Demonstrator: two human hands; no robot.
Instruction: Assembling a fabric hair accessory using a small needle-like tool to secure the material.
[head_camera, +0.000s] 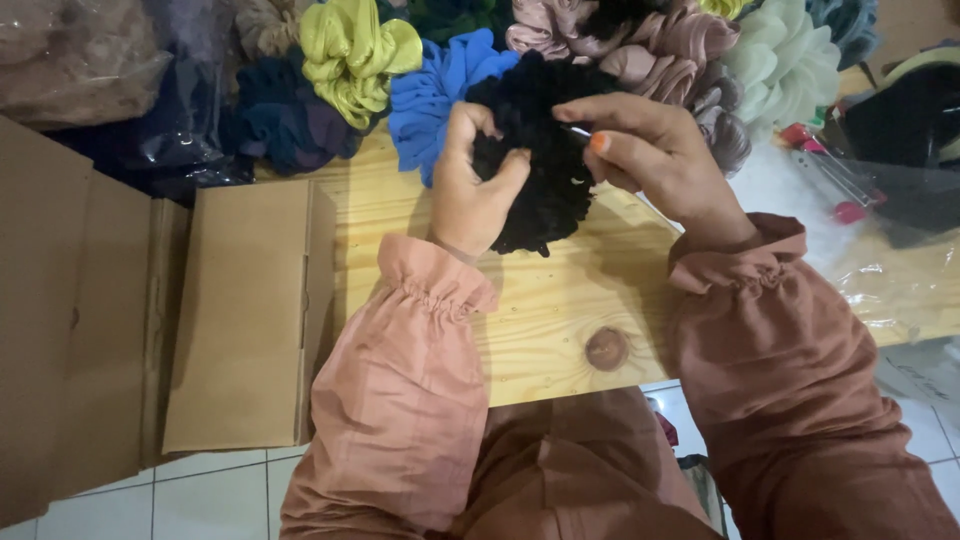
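— Scrunchie (535, 150), black and fluffy: where is it now?

— Over the far edge of the wooden table (560, 300), just in front of the heap of other scrunchies (640, 45), the blue one (430, 95) right behind it. My left hand (470, 185) is closed on its near side, thumb pressed into the gathers. My right hand (650, 155) pinches something thin at its right edge, maybe a needle; too small to tell.

— How does it feel to handle?

— Light and soft, I judge; it gives wherever I squeeze. Nothing fragile or slippery. Best held by bunching the ruffles near the elastic core, not the loose outer frill.
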